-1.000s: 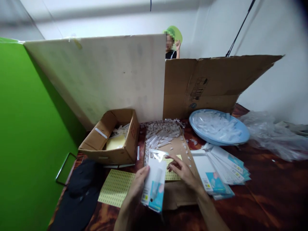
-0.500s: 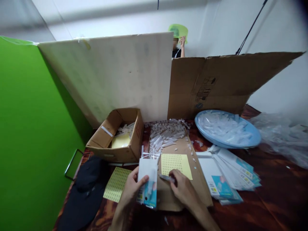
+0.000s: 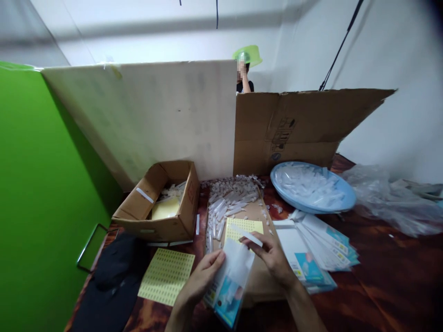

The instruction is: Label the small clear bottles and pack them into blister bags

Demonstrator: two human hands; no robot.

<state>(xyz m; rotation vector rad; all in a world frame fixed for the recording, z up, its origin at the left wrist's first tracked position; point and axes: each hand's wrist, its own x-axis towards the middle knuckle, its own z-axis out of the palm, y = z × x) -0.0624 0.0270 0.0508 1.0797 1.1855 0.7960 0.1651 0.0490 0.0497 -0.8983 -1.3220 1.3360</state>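
My left hand [image 3: 207,269] is closed around the lower left side of a flat, clear plastic packet [image 3: 230,286] with a white and blue printed card inside. The packet tilts, its upper end leaning right. At that upper end, my right hand [image 3: 268,256] pinches a narrow whitish strip [image 3: 256,239] between thumb and fingers; whether the strip is still joined to the packet I cannot tell. Behind the hands, a yellow sticker sheet [image 3: 254,225] lies on a cardboard sheet [image 3: 256,210], below a heap of small clear plastic tubes [image 3: 226,200].
An open cardboard box [image 3: 188,223] stands left, near another sticker sheet [image 3: 168,274] and a black cap [image 3: 114,272]. To the right are fanned packets [image 3: 314,244], a blue basin [image 3: 348,203] of clear pieces and plastic bags [image 3: 394,198]. A person [image 3: 245,85] is behind the cardboard partition [image 3: 297,120].
The packet has tilted and moved right and down with my left hand. My right hand, earlier apart with a small greyish piece, is now at the packet's top with a whitish strip.
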